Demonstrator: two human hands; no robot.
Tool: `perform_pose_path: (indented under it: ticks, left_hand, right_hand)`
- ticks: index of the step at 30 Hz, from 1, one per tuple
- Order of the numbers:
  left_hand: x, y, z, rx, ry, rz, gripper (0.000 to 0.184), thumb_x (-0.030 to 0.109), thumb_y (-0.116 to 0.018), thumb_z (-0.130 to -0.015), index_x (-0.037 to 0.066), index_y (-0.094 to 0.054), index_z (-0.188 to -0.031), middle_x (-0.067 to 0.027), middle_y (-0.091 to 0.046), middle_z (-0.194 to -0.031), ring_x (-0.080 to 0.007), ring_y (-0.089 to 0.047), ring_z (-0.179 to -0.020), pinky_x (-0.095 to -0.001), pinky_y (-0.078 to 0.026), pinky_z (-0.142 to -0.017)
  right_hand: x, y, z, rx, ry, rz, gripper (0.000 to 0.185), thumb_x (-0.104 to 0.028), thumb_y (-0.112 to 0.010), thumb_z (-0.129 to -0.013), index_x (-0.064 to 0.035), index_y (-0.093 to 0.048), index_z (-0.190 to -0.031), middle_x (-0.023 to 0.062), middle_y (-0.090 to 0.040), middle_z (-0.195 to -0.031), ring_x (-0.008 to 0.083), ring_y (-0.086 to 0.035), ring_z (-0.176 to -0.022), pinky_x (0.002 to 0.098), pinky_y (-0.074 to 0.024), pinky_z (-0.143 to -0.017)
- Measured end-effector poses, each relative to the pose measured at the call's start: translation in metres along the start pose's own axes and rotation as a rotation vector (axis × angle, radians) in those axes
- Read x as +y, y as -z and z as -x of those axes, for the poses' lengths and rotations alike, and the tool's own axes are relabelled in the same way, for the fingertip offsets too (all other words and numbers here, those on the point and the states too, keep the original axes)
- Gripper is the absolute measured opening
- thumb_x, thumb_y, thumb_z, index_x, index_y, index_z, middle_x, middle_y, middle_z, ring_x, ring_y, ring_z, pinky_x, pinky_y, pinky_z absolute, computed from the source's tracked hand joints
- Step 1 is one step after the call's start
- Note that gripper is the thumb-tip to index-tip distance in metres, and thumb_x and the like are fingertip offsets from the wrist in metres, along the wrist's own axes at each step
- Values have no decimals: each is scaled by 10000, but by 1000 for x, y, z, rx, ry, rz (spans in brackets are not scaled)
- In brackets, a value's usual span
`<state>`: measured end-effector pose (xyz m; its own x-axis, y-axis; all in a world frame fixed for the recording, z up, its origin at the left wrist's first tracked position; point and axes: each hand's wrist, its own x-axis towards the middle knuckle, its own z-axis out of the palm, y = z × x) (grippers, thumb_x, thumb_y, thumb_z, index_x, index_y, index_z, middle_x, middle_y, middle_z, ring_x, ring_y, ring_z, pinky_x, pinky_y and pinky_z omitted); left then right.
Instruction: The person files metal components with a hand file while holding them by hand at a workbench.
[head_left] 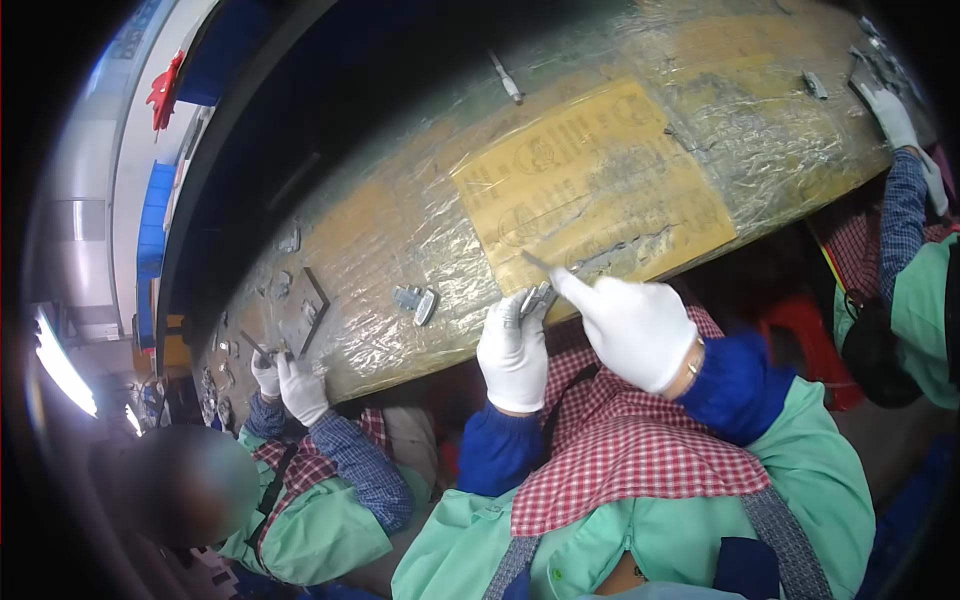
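My left hand, in a white glove, is closed around a small grey metal part near the table's front edge. My right hand, also gloved in white, grips a thin, flat, dark tool; its tip points up and left, just above the metal part. Whether the tool touches the part cannot be made out. Both hands are at the lower edge of a yellow-brown printed paper sheet. Left of my hands lie a few grey metal parts.
The table is covered in shiny clear film. A white pen-like tool lies beyond the sheet. To the left, a co-worker's gloved hands work near a dark-edged tray. Another co-worker's gloved hand is at far right. A red stool stands behind.
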<state>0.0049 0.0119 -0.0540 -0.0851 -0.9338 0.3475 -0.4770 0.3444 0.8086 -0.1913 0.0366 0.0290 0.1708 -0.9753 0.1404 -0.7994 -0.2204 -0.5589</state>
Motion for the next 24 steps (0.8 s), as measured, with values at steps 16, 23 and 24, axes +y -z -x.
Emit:
perform_pose_path:
  ticks: [16,23,24]
  left_hand:
    - [17,-2,4,17,213,334,278,-22,-729,-949,-3,-668,-1219,-132,-706,-1075,-208,-714,-885,-318,-569,-760]
    - [47,11,-4,-136,-122,-474,302,105,-724,-951,12,-674,-1234,-170,-661,-963,-349,-703,-813,-426,-572,-683]
    - [48,8,-4,-129,-133,-503,309,110,-728,-948,11,-673,-1235,-163,-661,-942,-346,-700,-796,-423,-572,-674]
  right_hand:
    - [8,-13,-23,215,57,-179,600,-150,-765,-871,-169,-614,-1451,76,-707,-873,267,-733,-769,368,-595,-646]
    - [16,-21,-24,238,157,-153,578,-100,-757,-869,-165,-634,-1431,74,-735,-907,253,-744,-759,338,-599,-624]
    - [17,-23,-24,277,167,-167,567,-94,-756,-870,-162,-643,-1422,79,-739,-918,253,-747,-762,336,-601,-626]
